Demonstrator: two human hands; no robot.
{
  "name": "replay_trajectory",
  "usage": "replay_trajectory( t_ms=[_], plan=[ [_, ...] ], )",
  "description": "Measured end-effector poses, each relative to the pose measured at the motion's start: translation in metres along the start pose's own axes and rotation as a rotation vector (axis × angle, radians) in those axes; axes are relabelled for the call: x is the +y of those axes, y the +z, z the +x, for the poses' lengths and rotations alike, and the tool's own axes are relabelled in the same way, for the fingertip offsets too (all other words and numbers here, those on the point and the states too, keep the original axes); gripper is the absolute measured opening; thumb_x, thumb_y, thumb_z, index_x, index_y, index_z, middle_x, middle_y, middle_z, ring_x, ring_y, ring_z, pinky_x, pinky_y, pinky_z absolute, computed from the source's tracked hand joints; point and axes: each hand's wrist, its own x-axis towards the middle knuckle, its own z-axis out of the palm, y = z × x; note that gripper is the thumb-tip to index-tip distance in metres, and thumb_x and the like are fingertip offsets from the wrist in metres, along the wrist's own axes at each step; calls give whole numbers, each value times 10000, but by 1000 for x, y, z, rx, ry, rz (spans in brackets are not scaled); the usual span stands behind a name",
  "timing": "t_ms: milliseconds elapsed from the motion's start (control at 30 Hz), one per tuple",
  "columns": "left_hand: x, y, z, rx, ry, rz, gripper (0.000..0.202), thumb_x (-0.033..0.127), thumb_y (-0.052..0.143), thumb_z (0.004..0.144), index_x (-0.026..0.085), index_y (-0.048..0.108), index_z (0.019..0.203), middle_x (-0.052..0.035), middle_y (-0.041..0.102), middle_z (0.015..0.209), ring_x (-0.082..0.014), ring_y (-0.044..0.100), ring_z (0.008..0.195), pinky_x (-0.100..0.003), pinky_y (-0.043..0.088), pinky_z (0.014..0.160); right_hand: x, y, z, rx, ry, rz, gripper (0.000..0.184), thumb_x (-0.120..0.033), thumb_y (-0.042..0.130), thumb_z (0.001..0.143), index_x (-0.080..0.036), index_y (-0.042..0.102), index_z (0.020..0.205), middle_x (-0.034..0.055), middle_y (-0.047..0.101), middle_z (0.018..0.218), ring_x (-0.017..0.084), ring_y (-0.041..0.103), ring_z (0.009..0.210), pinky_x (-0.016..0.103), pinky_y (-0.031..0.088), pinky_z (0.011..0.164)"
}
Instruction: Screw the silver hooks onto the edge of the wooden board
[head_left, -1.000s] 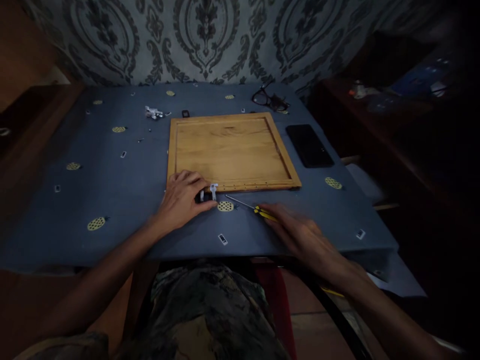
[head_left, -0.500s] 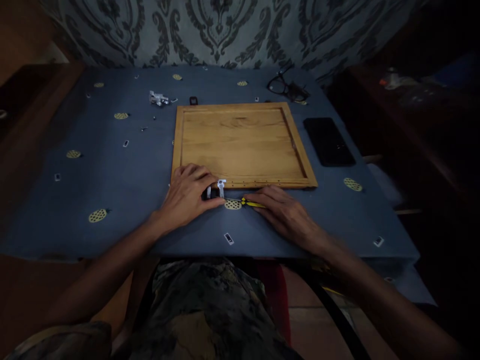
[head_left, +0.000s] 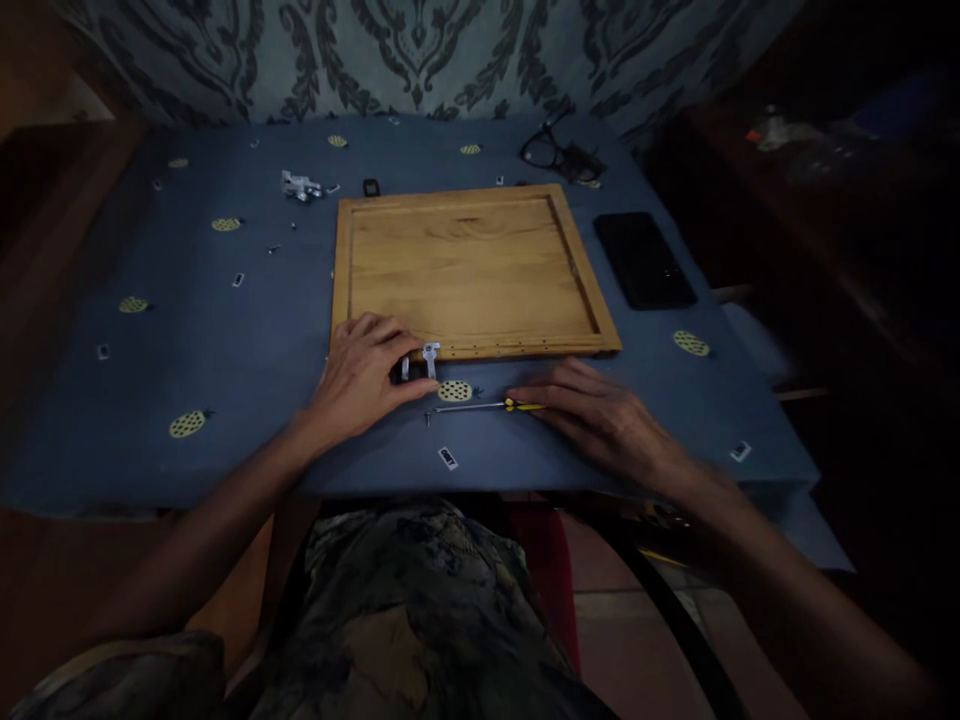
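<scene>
My left hand (head_left: 367, 368) is closed on a silver metal hinge (head_left: 430, 358), thumb below and fingers above, at the near edge of a framed wooden panel (head_left: 465, 270). A row of small dark holes runs along that edge. In my right hand (head_left: 600, 415) is a screwdriver (head_left: 476, 406) with a yellow and black handle, its shaft pointing left, low over the cloth. A small screw (head_left: 428, 418) is at the screwdriver's tip; whether it touches the tip I cannot tell.
Beyond the panel lie another metal hinge (head_left: 300, 187), a small black frame-shaped piece (head_left: 371, 187) and eyeglasses (head_left: 559, 155). A black phone (head_left: 645, 260) is at the right. Small screws (head_left: 274, 248) rest on the patterned blue tablecloth (head_left: 247, 350) at the left.
My right hand has drawn the screwdriver back from the hinge, rightward and nearer to me, and the screw now shows at its tip. My left hand keeps its hold. The camera view has shifted slightly.
</scene>
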Motion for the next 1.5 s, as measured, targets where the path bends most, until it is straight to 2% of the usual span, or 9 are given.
replay_trajectory(
  t_ms=[167,300,467,600,733,867,1033,1200,1500],
  plan=[
    [-1,1,-1,13,12,-6,335,517,754,930,223,740,1090,-55,721,1083,-266,601,1063,-413,435,945,-5,-11,-5,175,135,-26,255,-213,577,1041,-286,674,1265,73,760,1040,246,719,943,431,618,816],
    [-1,1,-1,9,12,-15,350,506,773,918,211,752,1104,-65,721,1096,-274,603,1071,-432,437,962,7,-3,15,264,307,-129,247,-255,554,1050,-272,696,1252,93,762,1043,291,707,992,506,593,887],
    [1,0,-1,4,6,-8,361,506,783,910,220,754,1129,-64,727,1089,-276,611,1067,-432,448,961,37,13,44,278,319,-200,225,-247,624,1008,-179,745,1185,151,763,1044,320,695,1003,537,573,923],
    [3,-2,0,-20,-10,-2,380,522,789,900,229,757,1140,-61,730,1096,-283,610,1079,-434,447,958,14,21,45,374,285,-240,244,-258,624,1004,-160,737,1198,230,695,1217,370,639,1134,580,541,960],
    [4,-2,1,-38,-23,5,389,514,785,905,219,756,1157,-72,727,1106,-301,602,1095,-444,441,947,-36,39,42,205,88,-102,199,-299,548,1066,-255,738,1026,35,735,900,190,702,829,333,600,748],
    [5,-3,2,-45,-26,0,375,502,775,915,215,756,1155,-76,725,1113,-311,596,1109,-457,439,950,-61,61,47,107,153,-52,294,-348,522,1081,-210,740,941,41,719,850,174,695,799,295,564,717],
    [5,-3,2,-57,-22,2,360,480,785,911,220,751,1158,-71,727,1119,-305,598,1103,-458,441,957,-65,71,55,24,289,-69,197,-331,619,1032,-191,740,963,68,731,891,206,700,843,307,527,704],
    [4,-2,1,-39,-12,-4,349,472,800,900,222,749,1137,-70,736,1115,-304,613,1098,-462,452,952,-68,66,56,-23,287,-49,87,-198,645,995,-194,728,968,60,749,910,206,718,845,311,535,718],
    [5,-3,0,-37,-8,-38,329,460,783,917,205,747,1121,-76,729,1132,-303,611,1106,-479,458,973,-67,59,56,-63,246,53,149,-143,598,999,-192,691,893,54,747,917,195,728,841,314,567,725]
  ],
)
